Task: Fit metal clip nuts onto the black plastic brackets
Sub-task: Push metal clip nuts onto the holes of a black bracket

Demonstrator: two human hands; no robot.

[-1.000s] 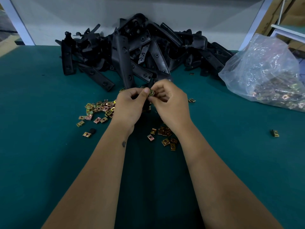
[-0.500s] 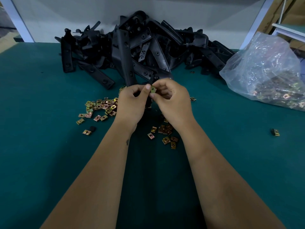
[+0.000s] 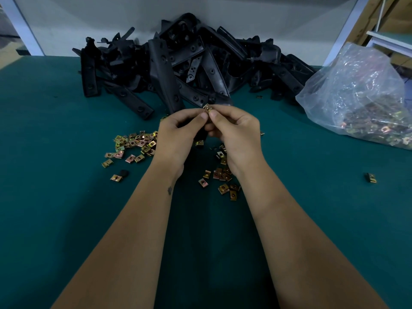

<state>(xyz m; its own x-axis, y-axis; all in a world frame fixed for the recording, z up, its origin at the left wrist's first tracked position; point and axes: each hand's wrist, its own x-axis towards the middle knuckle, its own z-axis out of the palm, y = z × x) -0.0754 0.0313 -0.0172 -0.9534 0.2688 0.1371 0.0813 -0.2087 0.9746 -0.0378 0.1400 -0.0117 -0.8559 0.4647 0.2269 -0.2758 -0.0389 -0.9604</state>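
Observation:
My left hand (image 3: 178,134) and my right hand (image 3: 236,132) meet thumb to thumb above the green table. A brass-coloured clip nut (image 3: 208,107) sticks up between the fingertips, pinched by my right thumb and forefinger. My left hand's curled fingers hold a dark piece (image 3: 200,136), seemingly a small black bracket, mostly hidden between the palms. Whether the nut sits on it is hidden. A large pile of black plastic brackets (image 3: 178,63) lies just beyond the hands. Loose clip nuts (image 3: 133,143) lie to the left, and more clip nuts (image 3: 223,177) lie under my right wrist.
A clear plastic bag (image 3: 361,97) with many clip nuts lies at the right. One stray nut (image 3: 370,177) lies on the green table (image 3: 55,208) at the far right. A small black part (image 3: 124,173) lies by the left nuts. A white wall stands behind the pile.
Both hands have lifted a little, towards the bracket pile, still joined. The clip nut now stands out further above the fingertips.

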